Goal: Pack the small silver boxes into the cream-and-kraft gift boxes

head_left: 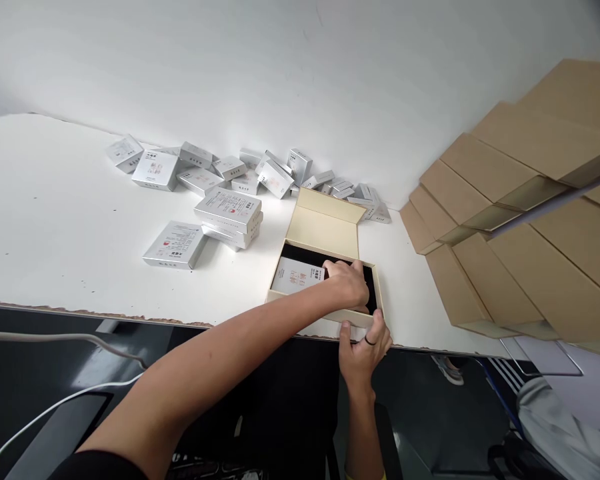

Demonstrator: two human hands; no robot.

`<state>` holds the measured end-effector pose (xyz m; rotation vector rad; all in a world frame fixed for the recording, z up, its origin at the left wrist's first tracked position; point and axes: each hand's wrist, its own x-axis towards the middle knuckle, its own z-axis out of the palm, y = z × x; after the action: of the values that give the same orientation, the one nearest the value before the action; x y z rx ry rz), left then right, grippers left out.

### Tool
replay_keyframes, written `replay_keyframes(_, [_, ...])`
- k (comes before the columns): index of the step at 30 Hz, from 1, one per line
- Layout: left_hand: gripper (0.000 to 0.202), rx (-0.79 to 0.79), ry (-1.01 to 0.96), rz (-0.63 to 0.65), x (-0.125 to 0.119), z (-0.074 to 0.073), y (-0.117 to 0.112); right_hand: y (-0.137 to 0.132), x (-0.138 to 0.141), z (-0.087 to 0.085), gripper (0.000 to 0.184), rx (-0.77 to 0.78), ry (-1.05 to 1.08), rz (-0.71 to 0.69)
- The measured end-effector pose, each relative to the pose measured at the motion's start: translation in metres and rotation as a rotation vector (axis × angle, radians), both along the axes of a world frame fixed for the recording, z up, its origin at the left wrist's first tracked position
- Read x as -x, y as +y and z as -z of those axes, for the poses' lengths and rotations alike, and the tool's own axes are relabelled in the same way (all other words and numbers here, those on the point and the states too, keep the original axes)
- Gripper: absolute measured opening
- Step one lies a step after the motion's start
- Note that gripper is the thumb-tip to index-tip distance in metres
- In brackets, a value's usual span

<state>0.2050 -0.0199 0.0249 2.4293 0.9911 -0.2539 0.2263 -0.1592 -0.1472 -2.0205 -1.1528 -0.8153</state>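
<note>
A cream gift box (325, 318) lies near the table's front edge with its lid (325, 220) folded back away from me. Inside it is a black lining (305, 253). A small silver-white printed carton (297, 275) fills the left part of the box. My left hand (349, 283) reaches into the right part, fingers curled downward; what is under them is hidden. At the front right corner, my right hand (365, 343), with a dark ring on one finger, grips the box's wall.
A short stack of silver cartons (230, 210) and a single carton (175, 245) lie left of the box. Several more cartons (275, 177) are scattered along the wall. Brown boxes (510, 180) are piled at the right. Cables (55, 337) hang below the table edge (105, 313).
</note>
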Motion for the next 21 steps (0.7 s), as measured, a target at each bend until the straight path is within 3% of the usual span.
replay_keyframes(6, [0.075,-0.029,0.059,0.1,0.012,-0.002,0.006,0.001,0.001,-0.002,0.065,0.013,-0.047,0.01])
replay_keyframes(9, [0.083,-0.013,0.003,0.13,0.022,-0.003,0.009,0.001,0.001,-0.003,0.067,0.017,-0.062,0.013])
replay_keyframes(17, [0.069,0.118,-0.194,0.202,0.055,-0.007,0.029,0.001,0.001,-0.005,0.07,0.027,-0.064,0.014])
replay_keyframes(21, [0.064,0.141,-0.264,0.46,0.057,-0.01,0.043,0.001,0.001,-0.005,0.069,0.026,-0.053,0.02])
